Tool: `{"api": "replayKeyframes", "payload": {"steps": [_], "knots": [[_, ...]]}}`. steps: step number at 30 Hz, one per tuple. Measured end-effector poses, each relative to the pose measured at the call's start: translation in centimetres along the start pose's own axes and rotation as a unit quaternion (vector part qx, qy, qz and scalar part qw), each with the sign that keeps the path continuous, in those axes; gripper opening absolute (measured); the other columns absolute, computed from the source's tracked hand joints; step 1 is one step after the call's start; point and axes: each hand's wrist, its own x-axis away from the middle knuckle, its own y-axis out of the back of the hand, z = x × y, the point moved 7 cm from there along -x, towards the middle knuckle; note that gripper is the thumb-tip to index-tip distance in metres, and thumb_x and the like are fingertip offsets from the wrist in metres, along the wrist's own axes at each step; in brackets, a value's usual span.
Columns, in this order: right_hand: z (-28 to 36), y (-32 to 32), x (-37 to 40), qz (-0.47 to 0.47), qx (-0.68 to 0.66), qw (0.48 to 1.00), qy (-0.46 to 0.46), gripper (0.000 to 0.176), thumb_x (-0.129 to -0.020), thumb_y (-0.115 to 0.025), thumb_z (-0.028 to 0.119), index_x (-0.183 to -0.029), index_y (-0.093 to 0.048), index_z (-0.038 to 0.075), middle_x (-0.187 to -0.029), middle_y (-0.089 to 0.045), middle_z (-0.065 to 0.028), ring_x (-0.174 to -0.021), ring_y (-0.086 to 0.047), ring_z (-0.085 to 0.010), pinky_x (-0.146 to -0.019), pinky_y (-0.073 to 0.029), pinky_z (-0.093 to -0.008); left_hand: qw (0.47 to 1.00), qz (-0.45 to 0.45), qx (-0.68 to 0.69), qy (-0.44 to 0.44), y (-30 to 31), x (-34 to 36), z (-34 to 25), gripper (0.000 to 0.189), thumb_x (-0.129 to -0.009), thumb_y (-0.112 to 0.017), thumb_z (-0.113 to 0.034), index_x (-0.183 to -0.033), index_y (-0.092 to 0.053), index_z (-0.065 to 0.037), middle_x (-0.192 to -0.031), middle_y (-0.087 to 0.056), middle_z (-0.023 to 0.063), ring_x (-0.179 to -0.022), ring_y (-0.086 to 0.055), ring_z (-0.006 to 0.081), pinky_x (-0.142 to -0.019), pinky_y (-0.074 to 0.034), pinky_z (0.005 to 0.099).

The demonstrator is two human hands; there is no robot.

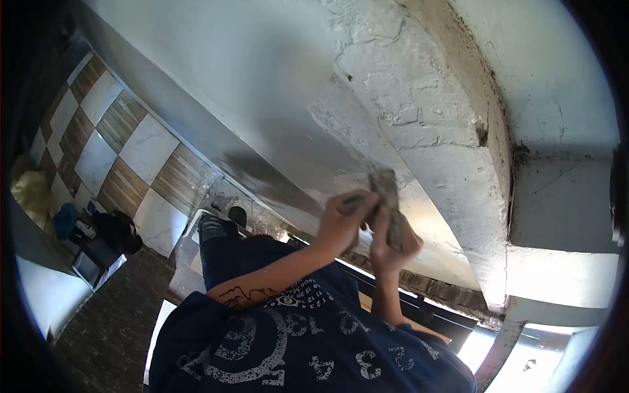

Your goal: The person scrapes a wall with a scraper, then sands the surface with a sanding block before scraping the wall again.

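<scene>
- Head view: two bare hands meet in front of a pale wall (275, 98), near the rough edge of its patchy surface.
- The right hand (395, 252) is closed around the lower part of a mottled grey piece (384, 186), long and narrow, whose upper end sticks out above the fingers.
- The left hand (339, 219) has its fingers bent, their tips at the middle of the grey piece, close against the right hand. Something dark shows at these fingers; what it is, and whether it is gripped, I cannot tell.
- The grey piece lies between the hands, in front of the wall; whether it touches the wall is unclear.
- Above and to the right runs a thick white beam (432, 124) with lumpy, cracked paint and a dark chipped spot at its corner.
- Dark line markings cover part of the left forearm (255, 288); below is a dark blue shirt (308, 347) with pale printed numbers.
- At the left of the view, a checkered tiled floor (151, 147) alternates white and brown wood-look squares. Near it are a black bundle (114, 229), a blue cloth-like item (65, 221) and a yellowish bag-like item (30, 190).
</scene>
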Motion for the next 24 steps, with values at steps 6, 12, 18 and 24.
{"api": "replayKeyframes", "payload": {"steps": [6, 12, 18, 24], "knots": [[0.2, 2.1, -0.7, 0.032, 0.026, 0.999, -0.031, 0.014, -0.079, -0.063, 0.002, -0.067, -0.060, -0.005, -0.053, -0.058, -0.0074, -0.046, -0.053, -0.0070, -0.044, -0.039, -0.0231, 0.998, 0.060, -0.017, 0.023, -1.9, 0.7, -0.2, 0.025, -0.090, -0.059, -0.025, -0.087, -0.064, 0.000, -0.066, -0.060, 0.0006, -0.059, -0.054, 0.0044, -0.051, -0.041, 0.0205], [-0.5, 2.6, -0.7, 0.035, 0.033, 0.999, 0.022, 0.014, -0.077, -0.064, 0.001, -0.065, -0.058, -0.004, -0.050, -0.055, -0.0071, -0.043, -0.048, -0.0067, -0.042, -0.036, -0.0239, 0.999, 0.047, -0.003, 0.026, -2.1, 1.0, 0.4, 0.026, -0.091, -0.058, -0.025, -0.084, -0.063, -0.001, -0.066, -0.060, 0.0001, -0.059, -0.054, 0.0040, -0.052, -0.041, 0.0199], [-0.6, 2.4, -1.4, 0.058, 0.009, 0.998, 0.001, 0.013, -0.076, -0.064, 0.001, -0.066, -0.059, -0.005, -0.052, -0.057, -0.0075, -0.044, -0.052, -0.0078, -0.043, -0.038, -0.0231, 0.996, 0.048, 0.006, 0.079, -2.9, 1.4, 1.4, 0.026, -0.092, -0.057, -0.027, -0.085, -0.063, -0.002, -0.066, -0.059, -0.0002, -0.057, -0.052, 0.0051, -0.053, -0.042, 0.0209], [-0.6, 1.6, -1.1, 0.068, 0.022, 0.997, 0.004, 0.013, -0.077, -0.064, 0.002, -0.066, -0.059, -0.003, -0.051, -0.057, -0.0057, -0.044, -0.050, -0.0067, -0.043, -0.038, -0.0225, 0.999, 0.034, 0.011, 0.023, -1.6, 0.5, 0.5, 0.025, -0.092, -0.056, -0.024, -0.084, -0.063, -0.001, -0.068, -0.061, 0.0009, -0.060, -0.057, 0.0068, -0.054, -0.043, 0.0207]]}}
